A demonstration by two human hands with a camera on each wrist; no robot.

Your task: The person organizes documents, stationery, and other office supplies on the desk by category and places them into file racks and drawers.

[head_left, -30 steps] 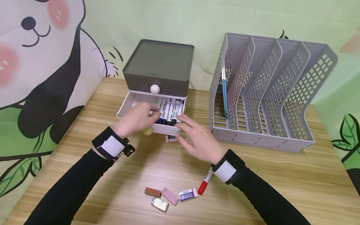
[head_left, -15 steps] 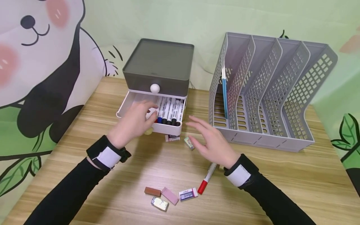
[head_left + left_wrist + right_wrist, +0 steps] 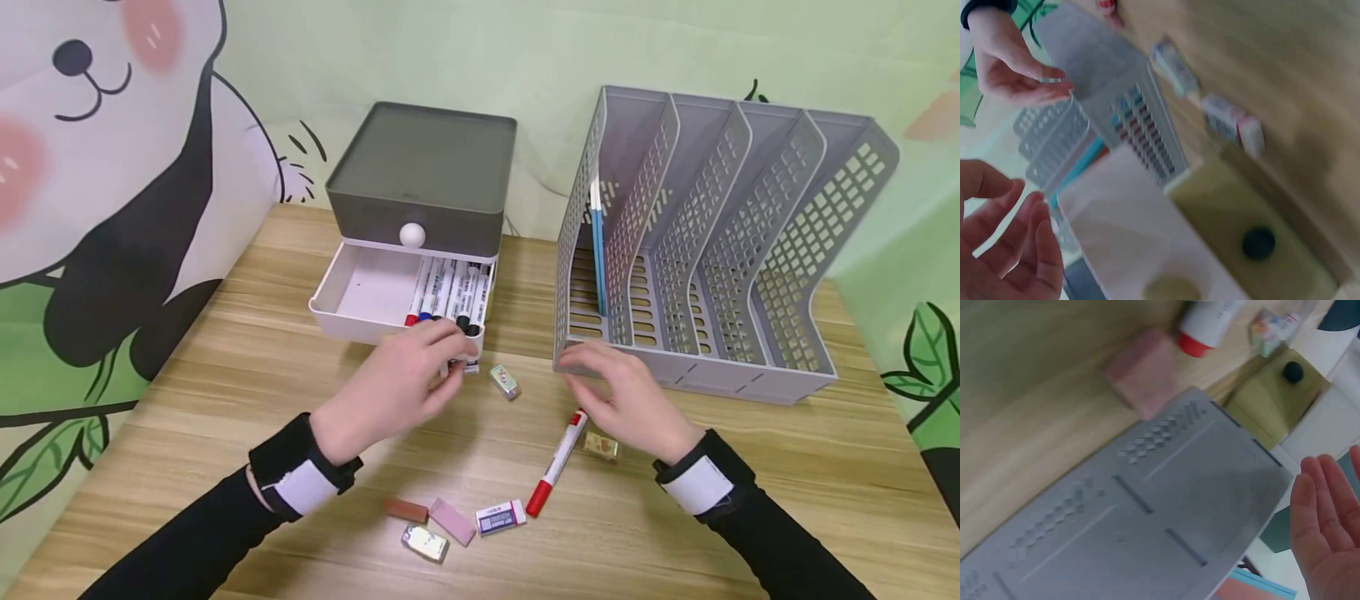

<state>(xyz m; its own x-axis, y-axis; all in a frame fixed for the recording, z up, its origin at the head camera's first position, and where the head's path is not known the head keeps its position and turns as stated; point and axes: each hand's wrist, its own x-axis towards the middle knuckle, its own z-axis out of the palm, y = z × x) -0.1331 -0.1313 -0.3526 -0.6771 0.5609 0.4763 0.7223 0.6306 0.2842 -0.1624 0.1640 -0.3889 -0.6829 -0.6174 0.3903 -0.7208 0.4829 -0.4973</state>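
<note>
My left hand [image 3: 401, 383] hovers in front of the pulled-out white drawer [image 3: 341, 325], fingers loosely bent; in the left wrist view nothing shows between its thumb and fingers. Several whiteboard markers [image 3: 447, 287] lie side by side in the drawer's right part. Partly hidden behind the left fingers is a sleeved eraser [image 3: 472, 367]. By the front left corner of the grey file rack [image 3: 720, 379] is my right hand [image 3: 630, 396], relaxed and holding nothing. Below it lie a red-capped marker [image 3: 555, 467] and a yellowish eraser [image 3: 602, 446]. A small patterned eraser [image 3: 506, 382] sits between the hands.
Nearer the front edge lie a brown eraser [image 3: 407, 510], a pink eraser [image 3: 452, 522], a sleeved white eraser [image 3: 501, 517] and a wrapped eraser [image 3: 425, 543]. The drawer box has a dark top [image 3: 423, 158]. Blue-edged booklets [image 3: 598, 250] stand in the rack's left slot.
My left hand has come out of the drawer, down and to the right. The right hand has left the drawer's corner and moved right, uncovering the patterned and yellowish erasers.
</note>
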